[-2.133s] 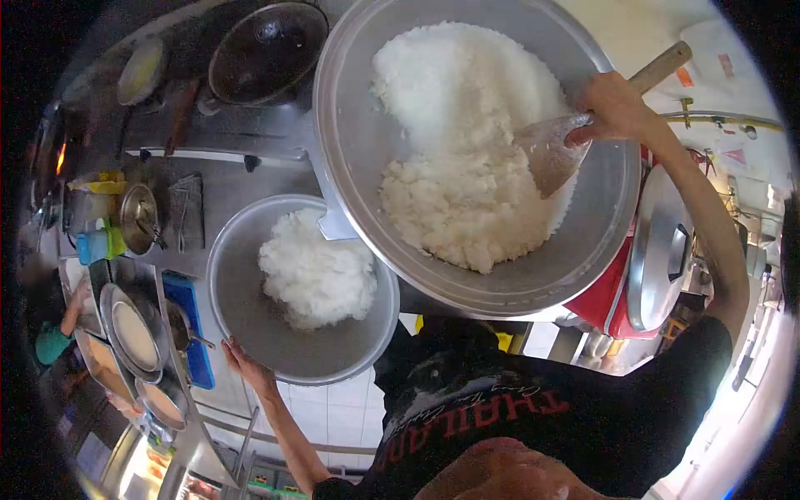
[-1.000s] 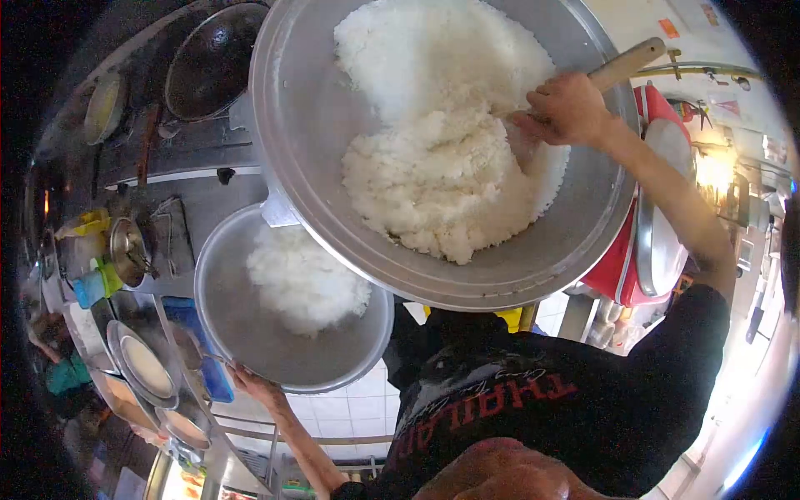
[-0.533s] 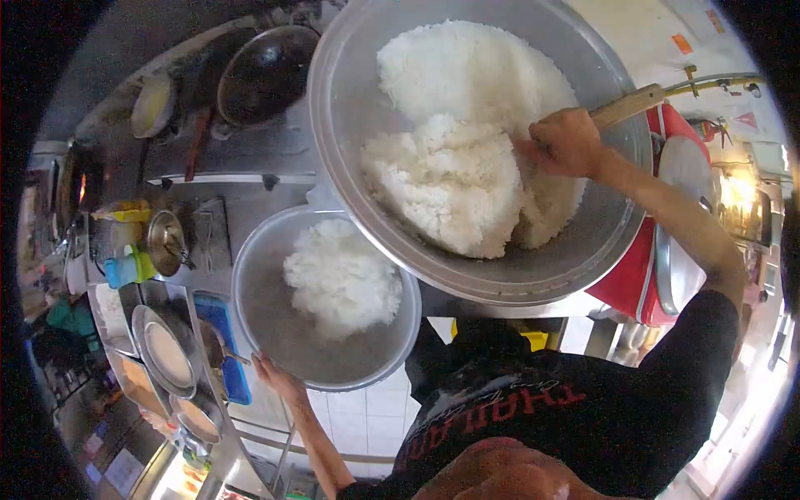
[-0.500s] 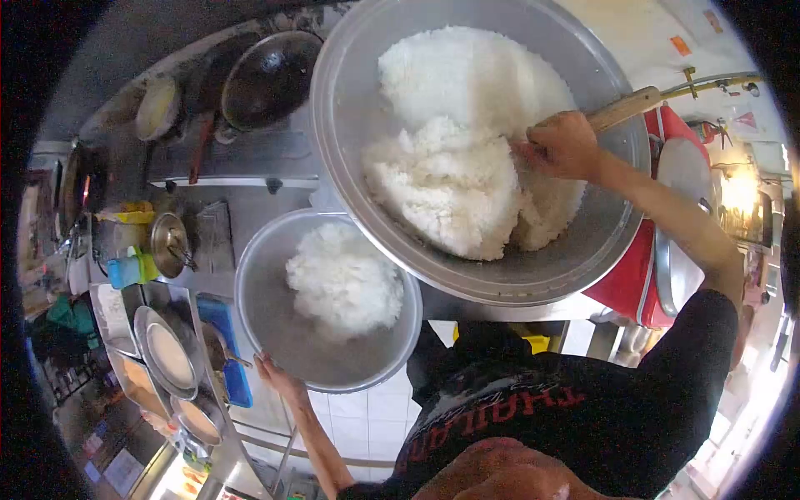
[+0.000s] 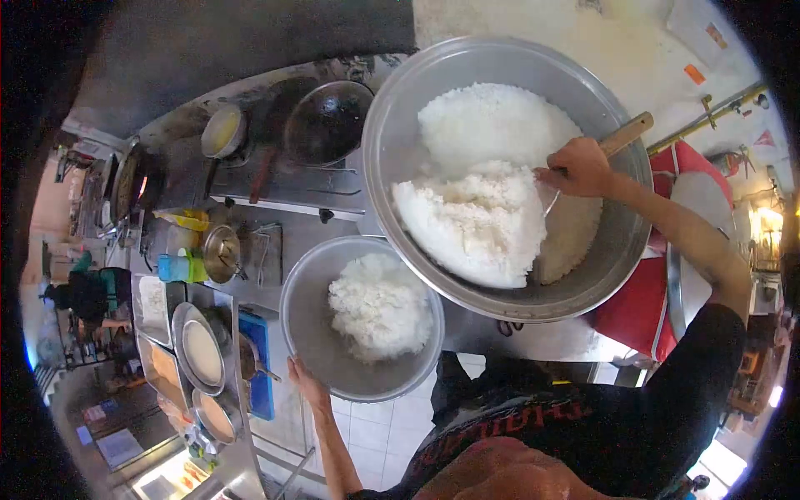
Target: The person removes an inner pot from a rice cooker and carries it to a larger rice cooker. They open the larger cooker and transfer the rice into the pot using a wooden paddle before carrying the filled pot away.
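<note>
My right hand (image 5: 579, 169) is closed round the wooden handle of a spatula (image 5: 629, 133). Its metal blade, partly hidden, reaches down against a big clump of white rice (image 5: 475, 229) inside the large metal pot (image 5: 390, 150). More rice (image 5: 500, 121) lies packed at the pot's far side. Below and left, a smaller metal basin (image 5: 304, 333) holds a loose mound of rice (image 5: 379, 308). At that basin's lower left edge, my left hand (image 5: 308, 385) grips the rim, its fingers partly hidden.
A wok (image 5: 329, 125) and a small pan (image 5: 223, 132) sit on the stove at upper left. Food trays and bowls (image 5: 200, 354) stand at left beside a blue tray (image 5: 260, 400). A red insulated bag (image 5: 637, 304) is right of the pot.
The whole view has shifted, so the pot and basin appear lower and further right. More of the spatula's metal blade shows beside the rice clump. Both hands keep their holds.
</note>
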A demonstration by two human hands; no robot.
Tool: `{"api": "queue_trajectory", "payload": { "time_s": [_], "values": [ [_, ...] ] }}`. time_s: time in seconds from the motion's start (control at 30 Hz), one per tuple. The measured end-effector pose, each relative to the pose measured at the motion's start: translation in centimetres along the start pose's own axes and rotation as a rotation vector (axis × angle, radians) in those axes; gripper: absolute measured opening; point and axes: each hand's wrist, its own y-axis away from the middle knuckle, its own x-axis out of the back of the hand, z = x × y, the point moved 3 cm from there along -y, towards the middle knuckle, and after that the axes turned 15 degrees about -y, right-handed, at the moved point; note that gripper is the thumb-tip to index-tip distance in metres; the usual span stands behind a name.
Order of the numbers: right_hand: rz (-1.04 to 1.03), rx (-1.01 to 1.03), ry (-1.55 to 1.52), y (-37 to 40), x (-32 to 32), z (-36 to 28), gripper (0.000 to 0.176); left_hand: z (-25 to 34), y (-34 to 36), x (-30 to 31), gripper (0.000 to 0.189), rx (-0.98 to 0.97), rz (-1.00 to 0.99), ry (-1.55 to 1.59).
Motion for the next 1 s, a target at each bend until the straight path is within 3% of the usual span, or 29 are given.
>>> {"api": "queue_trajectory", "payload": {
  "time_s": [0.07, 0.17, 0.27, 0.33, 0.43, 0.5, 0.53, 0.63, 0.7, 0.77, 0.8, 0.83, 0.9, 1.0],
  "values": [
    [0.041, 0.023, -0.003, 0.2, 1.0, 0.6, 0.053, -0.7, -0.5, -0.3, 0.064, 0.013, 0.053, 0.033],
    [0.109, -0.038, -0.064, 1.2, 3.0, 0.6, 0.050, -0.9, -0.6, -0.5, 0.063, 0.181, 0.082, 0.250],
    [0.215, -0.022, -0.048, 2.5, 6.2, -0.6, 0.046, -0.1, -1.0, -0.5, 0.061, 0.083, -0.113, 0.309],
    [0.299, 0.016, -0.114, 3.1, 8.0, -2.0, 0.034, -2.9, -1.9, -1.0, 0.057, 0.021, -0.013, 0.208],
    [0.174, 0.123, -0.184, 2.9, 10.3, -3.3, 0.022, -0.5, -1.2, -1.0, 0.048, 0.071, -0.074, 0.315],
    [0.099, 0.103, -0.232, 1.4, 11.5, -7.6, 0.024, -7.0, -2.8, -2.6, 0.051, -0.187, 0.129, -0.403],
    [0.065, 0.043, -0.206, 0.6, 12.2, -10.1, 0.028, -2.1, -1.8, -2.3, 0.057, 0.124, 0.067, 0.450],
    [0.011, -0.010, 0.221, -2.1, 12.4, -20.9, 0.035, 3.3, -0.1, -1.0, 0.049, 0.116, 0.010, 0.328],
    [-0.027, 0.040, 0.341, -3.1, 9.5, -28.5, 0.039, 4.3, 0.3, -0.8, 0.045, 0.040, 0.011, 0.444],
    [-0.015, 0.212, 0.598, -4.3, 3.3, -34.2, 0.033, 3.8, 0.3, -0.7, 0.046, 0.006, -0.005, 0.486],
    [-0.163, 0.225, 0.615, -4.7, -1.2, -37.2, 0.024, 3.6, 0.1, -0.6, 0.049, -0.001, -0.020, 0.472],
    [-0.174, 0.434, 0.596, -5.8, -6.4, -36.2, 0.017, 3.5, 0.1, -0.7, 0.051, -0.011, -0.038, 0.461],
    [-0.283, 0.355, 0.580, -7.3, -13.1, -37.8, 0.014, 2.4, -0.3, -1.2, 0.047, -0.076, 0.001, 0.411],
    [-0.309, 0.337, 0.618, -7.9, -13.3, -39.4, 0.013, 2.7, -0.9, -0.5, 0.040, -0.083, 0.031, 0.494]
  ]
}}
